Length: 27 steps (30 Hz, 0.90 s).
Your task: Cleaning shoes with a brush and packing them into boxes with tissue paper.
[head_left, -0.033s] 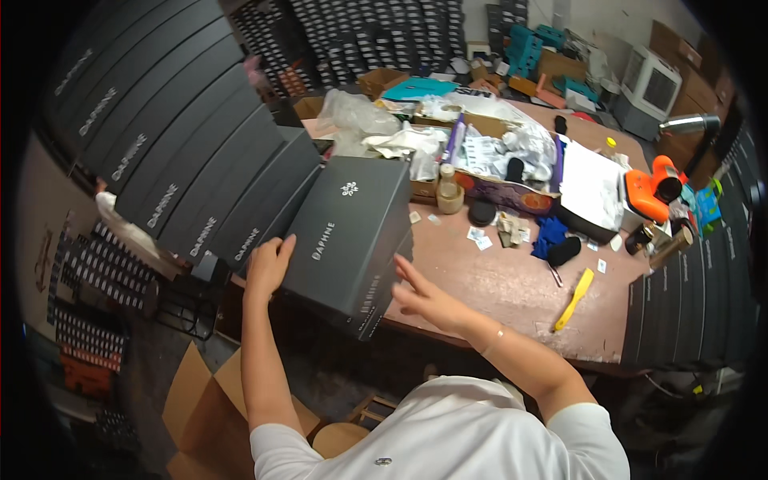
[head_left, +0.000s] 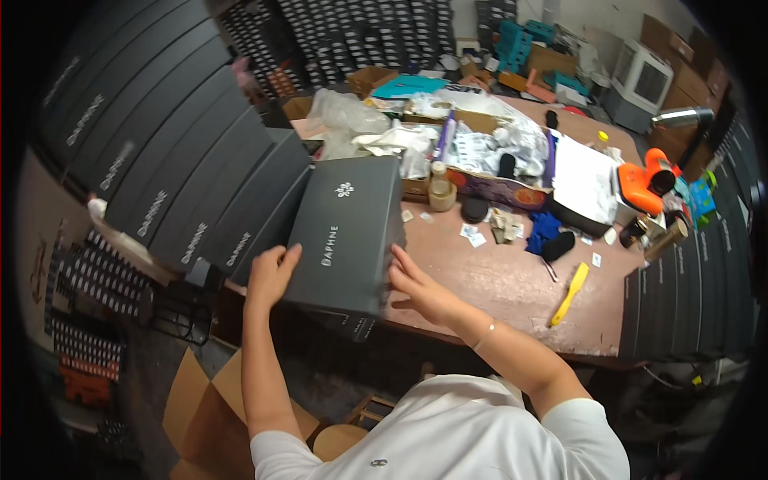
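Note:
A dark grey shoe box [head_left: 356,228] with a pale flower mark and lettering lies on top of other similar boxes [head_left: 352,324] at the table's near left edge. My left hand [head_left: 274,274] grips its left side, thumb on the lid's edge. On the opposite side, my right hand [head_left: 418,288] has its fingers against the box's right edge; its fingertips are partly hidden. Close by on the left rises a tall stack of matching shoe boxes [head_left: 180,180].
On the table [head_left: 488,280] are a yellow-handled tool [head_left: 569,294], a blue cloth [head_left: 545,232], a glue jar [head_left: 441,192] and an orange tape dispenser-like tool [head_left: 642,188]. More boxes [head_left: 680,296] line the right. An open carton [head_left: 212,416] stands below left.
The top shoe box has turned slightly, lining up more squarely with my hands. My right hand has closed in on its right edge. The view has shifted a little.

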{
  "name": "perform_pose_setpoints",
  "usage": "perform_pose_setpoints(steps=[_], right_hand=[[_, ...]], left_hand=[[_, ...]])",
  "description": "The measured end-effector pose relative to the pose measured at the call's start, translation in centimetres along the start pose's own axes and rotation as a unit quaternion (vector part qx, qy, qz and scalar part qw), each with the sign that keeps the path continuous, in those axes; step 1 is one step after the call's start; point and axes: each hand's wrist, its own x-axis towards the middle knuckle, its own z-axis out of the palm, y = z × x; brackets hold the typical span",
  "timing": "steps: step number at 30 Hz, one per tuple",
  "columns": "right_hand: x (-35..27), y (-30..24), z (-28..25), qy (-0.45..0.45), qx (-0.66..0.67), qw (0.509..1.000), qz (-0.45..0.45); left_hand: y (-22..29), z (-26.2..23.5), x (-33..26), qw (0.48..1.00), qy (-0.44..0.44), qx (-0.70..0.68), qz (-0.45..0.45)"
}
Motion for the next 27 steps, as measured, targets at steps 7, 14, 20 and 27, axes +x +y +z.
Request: perform_pose_setpoints(steps=[7, 14, 20, 27], right_hand=[[-8.1, 2.5, -7.6, 0.022, 0.037, 0.999, -0.018], [-15.9, 12.9, -19.3, 0.311, -0.009, 0.917, 0.248], [-18.7, 10.3, -24.1, 0.333, 0.12, 0.91, 0.217], [-13.2, 8.5, -16.6, 0.317, 0.104, 0.938, 0.094]], left_hand=[[6.7, 8.3, -10.1, 0.979, 0.034, -0.193, 0.048], [7.3, 33.7, -10.1, 0.702, -0.246, -0.614, -0.264], [11.3, 35.5, -8.1, 0.577, -0.31, -0.666, -0.356], [10.2, 29.9, -1.6, 0.784, -0.197, -0.551, -0.207]])
